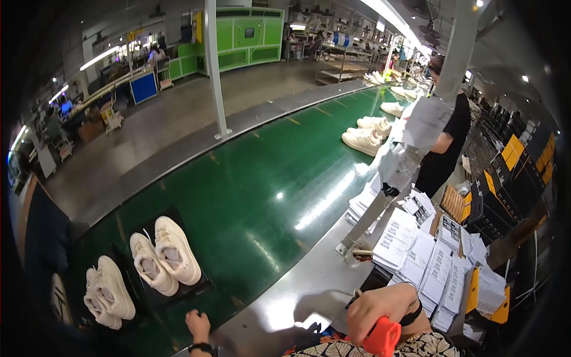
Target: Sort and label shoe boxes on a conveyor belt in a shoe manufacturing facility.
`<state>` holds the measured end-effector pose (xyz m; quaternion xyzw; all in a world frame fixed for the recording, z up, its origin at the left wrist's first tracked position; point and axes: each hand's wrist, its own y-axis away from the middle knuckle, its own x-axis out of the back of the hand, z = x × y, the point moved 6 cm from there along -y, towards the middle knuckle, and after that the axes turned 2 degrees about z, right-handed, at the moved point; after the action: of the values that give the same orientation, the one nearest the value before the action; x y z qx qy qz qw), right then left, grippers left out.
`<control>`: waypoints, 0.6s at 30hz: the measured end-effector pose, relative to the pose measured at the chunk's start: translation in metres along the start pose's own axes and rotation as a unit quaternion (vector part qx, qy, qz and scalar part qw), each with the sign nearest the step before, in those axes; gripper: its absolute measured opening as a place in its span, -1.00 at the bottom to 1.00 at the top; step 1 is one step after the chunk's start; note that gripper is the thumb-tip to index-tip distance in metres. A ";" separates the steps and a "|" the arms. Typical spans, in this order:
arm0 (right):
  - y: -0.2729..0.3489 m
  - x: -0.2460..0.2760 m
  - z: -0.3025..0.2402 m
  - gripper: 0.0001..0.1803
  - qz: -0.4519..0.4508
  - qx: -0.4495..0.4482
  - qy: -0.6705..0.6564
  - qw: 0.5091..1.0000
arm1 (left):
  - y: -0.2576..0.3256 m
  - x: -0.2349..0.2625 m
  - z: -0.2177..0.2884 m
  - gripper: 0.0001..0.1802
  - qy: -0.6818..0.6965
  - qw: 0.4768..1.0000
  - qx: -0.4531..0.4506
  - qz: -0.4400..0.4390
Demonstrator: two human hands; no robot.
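My left hand point(198, 325) rests on the near edge of the green conveyor belt point(262, 178), fingers curled, holding nothing I can make out. Just beyond it lies a pair of cream sneakers point(165, 254) on a black sheet. A second cream pair point(107, 293) lies further left. My right hand point(380, 308) is closed around an orange-red tool handle point(382, 337) near the lower edge, over the steel side rail point(297, 291).
Stacks of white printed sheets point(416, 256) cover the bench at right, with black and yellow boxes point(505, 190) behind. A person in black point(446, 149) stands further along the belt. More cream sneakers point(363, 140) ride the belt far off. A white post point(214, 71) rises beyond.
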<state>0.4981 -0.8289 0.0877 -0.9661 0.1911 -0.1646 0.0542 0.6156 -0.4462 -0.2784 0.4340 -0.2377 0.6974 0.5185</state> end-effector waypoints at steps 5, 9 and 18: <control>0.003 -0.009 -0.022 -0.72 -0.037 0.071 0.013 0.997 | 0.065 -0.008 -0.017 -0.63 -0.031 0.983 -0.170 -0.056; 0.015 -0.019 -0.029 -0.72 -0.035 0.101 0.053 0.993 | 0.101 0.017 0.015 -0.59 -0.016 0.993 -0.114 -0.013; 0.040 -0.040 -0.041 -0.51 0.020 0.080 0.072 0.994 | 0.094 0.000 0.008 -0.47 -0.030 0.990 -0.130 -0.054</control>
<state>0.4355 -0.8525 0.1079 -0.9402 0.2003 -0.2478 0.1202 0.5306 -0.4852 -0.2630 0.3960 -0.3180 0.6183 0.5998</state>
